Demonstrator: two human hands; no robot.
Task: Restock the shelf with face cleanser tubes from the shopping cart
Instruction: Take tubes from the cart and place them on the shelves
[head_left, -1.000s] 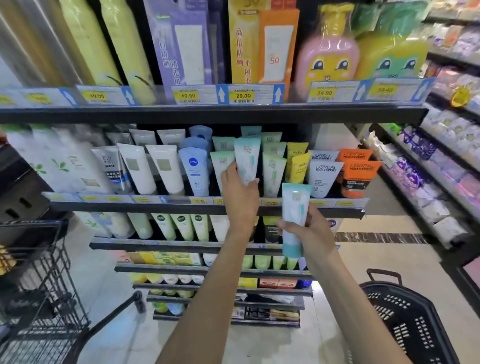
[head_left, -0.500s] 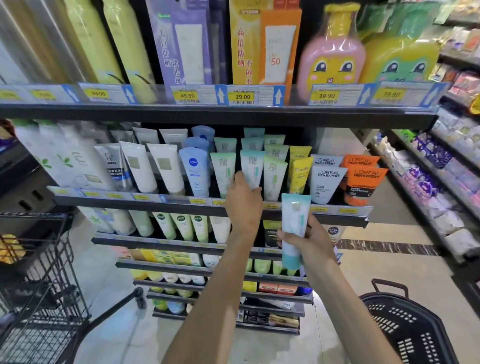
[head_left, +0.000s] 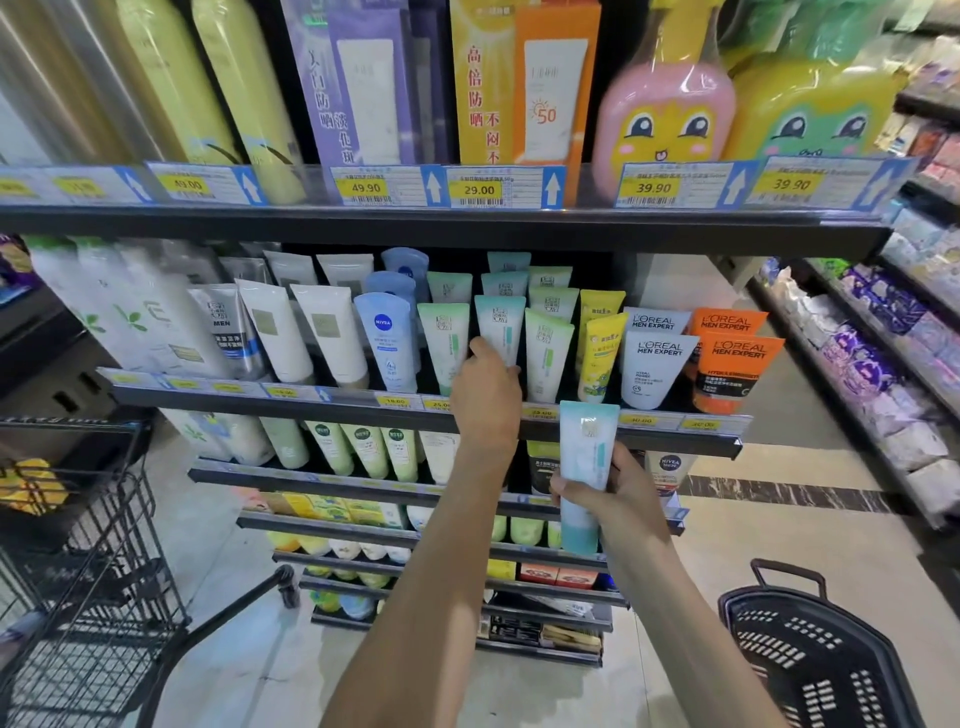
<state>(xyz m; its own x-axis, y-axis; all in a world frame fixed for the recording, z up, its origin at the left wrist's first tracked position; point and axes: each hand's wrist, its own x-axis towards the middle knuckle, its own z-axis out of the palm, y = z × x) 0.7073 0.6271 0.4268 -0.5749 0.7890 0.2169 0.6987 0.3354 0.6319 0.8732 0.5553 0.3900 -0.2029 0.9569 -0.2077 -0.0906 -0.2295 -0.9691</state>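
Teal tube set on shelf by left hand — second tube held in right.

Shelf (head_left: 519, 423) row is filled with upright tubes; cart (head_left: 78, 571) at left holds yellow packs (head_left: 31, 488), basket (head_left: 810, 660) at lower right — contents not visible. Left hand (head_left: 488, 389) is curled round the lower part of a teal tube (head_left: 501, 332) standing in the shelf row. Right hand (head_left: 618, 486) is clasped round a second tube (head_left: 586, 473), held upright just in front of the shelf edge.
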